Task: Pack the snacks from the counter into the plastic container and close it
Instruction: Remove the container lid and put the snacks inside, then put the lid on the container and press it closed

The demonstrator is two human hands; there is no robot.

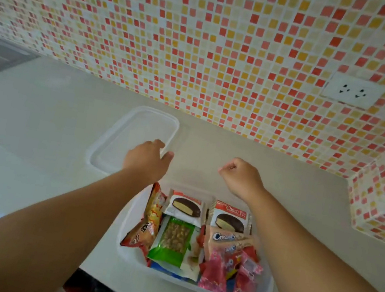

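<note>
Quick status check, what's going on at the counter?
Left hand on lid; right hand empty, curled. Snacks in container, still open. Nothing in the way.

Two bare forearms run up from the lower corners of the picture, each ending in a bare hand. No sleeve, cuff, watch, bracelet or ring shows on either arm along its visible length. The left hand (147,161) is broad, seen from the back, with the knuckles forming a rounded ridge just behind the fingers. The right hand (241,177) is also seen from the back, its wrist narrowing behind the knuckles. Both forearms look wide near the camera and taper toward the wrists, an effect of the wide lens.
</note>
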